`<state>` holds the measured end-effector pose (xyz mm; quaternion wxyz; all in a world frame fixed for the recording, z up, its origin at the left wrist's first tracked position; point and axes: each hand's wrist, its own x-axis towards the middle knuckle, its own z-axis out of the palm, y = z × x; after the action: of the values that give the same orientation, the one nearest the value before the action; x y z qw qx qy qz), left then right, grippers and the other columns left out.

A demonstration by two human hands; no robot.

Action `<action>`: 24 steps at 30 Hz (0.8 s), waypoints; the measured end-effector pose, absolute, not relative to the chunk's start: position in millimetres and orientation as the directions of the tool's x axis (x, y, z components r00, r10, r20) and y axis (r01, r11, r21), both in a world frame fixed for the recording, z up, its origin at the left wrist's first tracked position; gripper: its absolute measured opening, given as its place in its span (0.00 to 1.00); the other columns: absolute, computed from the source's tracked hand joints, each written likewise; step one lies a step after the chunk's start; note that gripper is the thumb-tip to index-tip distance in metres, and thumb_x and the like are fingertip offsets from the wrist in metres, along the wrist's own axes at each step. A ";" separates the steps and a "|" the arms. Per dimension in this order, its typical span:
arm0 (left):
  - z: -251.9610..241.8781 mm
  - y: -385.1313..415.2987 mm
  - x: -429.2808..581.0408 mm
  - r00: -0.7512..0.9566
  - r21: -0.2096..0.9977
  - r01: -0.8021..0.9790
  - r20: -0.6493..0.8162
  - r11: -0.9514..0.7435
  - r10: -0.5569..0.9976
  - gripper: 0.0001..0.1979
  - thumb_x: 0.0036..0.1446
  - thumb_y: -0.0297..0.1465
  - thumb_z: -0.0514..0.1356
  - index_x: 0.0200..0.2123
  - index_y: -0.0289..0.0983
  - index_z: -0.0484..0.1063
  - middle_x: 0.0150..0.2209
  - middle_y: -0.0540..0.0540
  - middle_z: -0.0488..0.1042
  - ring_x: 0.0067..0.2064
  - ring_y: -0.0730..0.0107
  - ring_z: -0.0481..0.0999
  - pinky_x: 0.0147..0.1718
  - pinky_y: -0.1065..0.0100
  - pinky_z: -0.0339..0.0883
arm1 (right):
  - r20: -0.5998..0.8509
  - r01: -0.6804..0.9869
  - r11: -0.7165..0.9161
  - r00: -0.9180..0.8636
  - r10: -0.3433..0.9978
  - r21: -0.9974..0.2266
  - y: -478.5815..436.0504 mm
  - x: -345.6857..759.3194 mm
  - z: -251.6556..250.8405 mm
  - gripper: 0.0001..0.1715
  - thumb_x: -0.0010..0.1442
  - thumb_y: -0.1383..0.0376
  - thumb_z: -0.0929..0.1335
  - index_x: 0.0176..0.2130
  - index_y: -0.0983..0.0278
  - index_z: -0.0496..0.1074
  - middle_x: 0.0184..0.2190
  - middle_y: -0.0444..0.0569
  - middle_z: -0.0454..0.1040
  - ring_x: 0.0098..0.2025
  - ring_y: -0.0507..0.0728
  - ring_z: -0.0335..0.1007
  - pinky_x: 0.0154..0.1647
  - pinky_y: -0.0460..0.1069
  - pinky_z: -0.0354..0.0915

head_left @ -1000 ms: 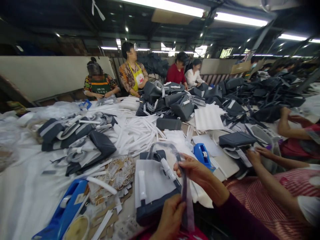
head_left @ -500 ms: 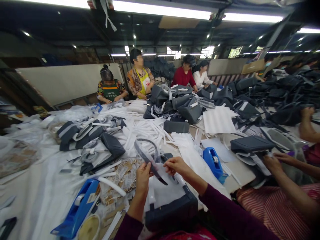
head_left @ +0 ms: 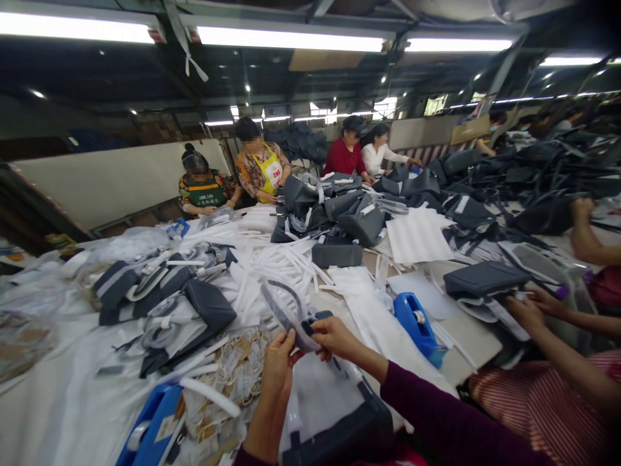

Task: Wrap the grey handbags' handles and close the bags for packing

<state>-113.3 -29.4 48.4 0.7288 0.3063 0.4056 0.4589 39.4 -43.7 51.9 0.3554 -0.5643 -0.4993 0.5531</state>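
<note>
My left hand (head_left: 278,360) and my right hand (head_left: 334,336) both pinch the curved dark handle strap (head_left: 286,304) of a dark grey bag (head_left: 334,421) that lies right in front of me. The strap arches up and to the left from between my fingers. The bag's upper face is covered by a white sheet. A maroon sleeve covers my right forearm.
A blue tape dispenser (head_left: 417,321) sits right of the bag, another (head_left: 152,424) at lower left. White foam strips (head_left: 272,262) and piles of dark bags (head_left: 339,207) cover the table. A person's hands (head_left: 526,307) work on a bag at right; several people sit across the table.
My left hand rose from below the bag to the strap, and both hands now hold it together higher over the bag. The view shifted slightly.
</note>
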 end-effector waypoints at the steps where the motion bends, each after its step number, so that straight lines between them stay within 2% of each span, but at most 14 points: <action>1: 49.9 -27.8 -114.0 0.268 0.798 -0.436 -0.327 0.416 0.907 0.21 0.43 0.36 0.70 0.42 0.35 0.76 0.38 0.44 0.79 0.35 0.68 0.76 0.34 0.64 0.74 | -0.206 0.284 -0.163 -0.129 0.970 -0.945 -43.0 41.4 55.7 0.11 0.53 0.70 0.61 0.30 0.66 0.72 0.15 0.41 0.68 0.15 0.50 0.66 0.16 0.42 0.59; 3: 51.7 -25.4 -115.1 0.300 0.762 -0.459 -0.352 0.458 0.887 0.21 0.44 0.34 0.70 0.43 0.35 0.76 0.39 0.43 0.79 0.36 0.67 0.76 0.35 0.64 0.75 | -0.071 0.485 0.027 -0.183 0.981 -0.874 -41.9 44.5 62.4 0.13 0.53 0.72 0.60 0.28 0.65 0.73 0.16 0.42 0.69 0.17 0.50 0.67 0.18 0.42 0.58; 6: 52.2 -23.1 -116.8 0.346 0.721 -0.483 -0.365 0.497 0.865 0.18 0.47 0.33 0.68 0.43 0.34 0.76 0.38 0.42 0.80 0.35 0.68 0.77 0.36 0.64 0.75 | 0.099 0.702 0.245 -0.242 0.965 -0.668 -39.6 46.5 69.7 0.14 0.54 0.74 0.61 0.27 0.65 0.75 0.20 0.45 0.73 0.23 0.52 0.70 0.26 0.43 0.59; 9: 51.4 -20.5 -120.0 0.399 0.681 -0.506 -0.360 0.530 0.843 0.16 0.49 0.31 0.67 0.42 0.32 0.77 0.36 0.42 0.80 0.34 0.69 0.77 0.38 0.64 0.74 | 0.191 0.795 0.343 -0.286 0.939 -0.500 -37.9 46.0 73.5 0.14 0.57 0.73 0.62 0.31 0.64 0.76 0.26 0.49 0.77 0.29 0.53 0.72 0.31 0.44 0.59; 13: 50.5 -18.4 -123.3 0.485 0.623 -0.527 -0.339 0.579 0.806 0.15 0.50 0.29 0.65 0.43 0.32 0.77 0.34 0.42 0.80 0.36 0.68 0.77 0.41 0.65 0.73 | 0.239 0.829 0.374 -0.298 0.924 -0.415 -38.8 45.3 73.9 0.14 0.61 0.71 0.62 0.40 0.64 0.76 0.31 0.51 0.78 0.31 0.53 0.71 0.31 0.45 0.58; 15: 50.9 -19.4 -121.9 0.504 0.628 -0.524 -0.316 0.576 0.804 0.15 0.49 0.27 0.66 0.43 0.33 0.77 0.34 0.43 0.80 0.35 0.70 0.77 0.40 0.67 0.72 | 0.275 0.810 0.385 -0.287 0.918 -0.441 -40.7 45.3 72.7 0.14 0.61 0.71 0.62 0.41 0.63 0.75 0.31 0.49 0.77 0.31 0.53 0.71 0.32 0.45 0.58; 17: 51.8 -21.7 -118.1 0.480 0.666 -0.524 -0.284 0.531 0.830 0.16 0.46 0.25 0.68 0.42 0.33 0.77 0.34 0.44 0.80 0.34 0.72 0.77 0.38 0.71 0.71 | 0.318 0.751 0.379 -0.235 0.919 -0.541 -43.1 45.4 72.2 0.13 0.61 0.71 0.62 0.40 0.62 0.74 0.32 0.48 0.76 0.32 0.53 0.70 0.34 0.45 0.59; 20: 52.6 -25.4 -109.4 0.360 0.728 -0.550 -0.235 0.409 0.903 0.18 0.43 0.25 0.69 0.41 0.34 0.78 0.36 0.44 0.80 0.35 0.73 0.77 0.37 0.74 0.70 | 0.355 0.619 0.265 0.024 0.934 -0.739 -46.5 45.2 76.0 0.09 0.62 0.69 0.63 0.36 0.63 0.73 0.32 0.46 0.72 0.35 0.52 0.67 0.38 0.45 0.60; 22: 51.3 -27.5 -103.0 0.273 0.767 -0.545 -0.219 0.339 0.937 0.19 0.41 0.27 0.70 0.41 0.35 0.79 0.38 0.44 0.80 0.38 0.69 0.78 0.40 0.72 0.70 | 0.294 0.527 0.168 0.166 0.941 -0.833 -47.8 43.4 79.9 0.12 0.62 0.66 0.63 0.29 0.64 0.73 0.29 0.44 0.68 0.34 0.52 0.65 0.37 0.46 0.58; 24: 47.8 -29.8 -96.8 0.208 0.813 -0.501 -0.220 0.297 0.953 0.21 0.40 0.30 0.71 0.41 0.36 0.78 0.38 0.44 0.81 0.41 0.64 0.78 0.43 0.68 0.71 | 0.159 0.434 0.067 0.177 0.971 -0.899 -48.1 38.7 81.7 0.18 0.61 0.65 0.64 0.21 0.65 0.69 0.23 0.42 0.63 0.29 0.51 0.61 0.32 0.46 0.56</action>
<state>-96.8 -29.8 47.8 0.7148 0.3050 0.3707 0.5086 38.7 -48.1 81.7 0.4570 -0.6163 -0.5700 0.2940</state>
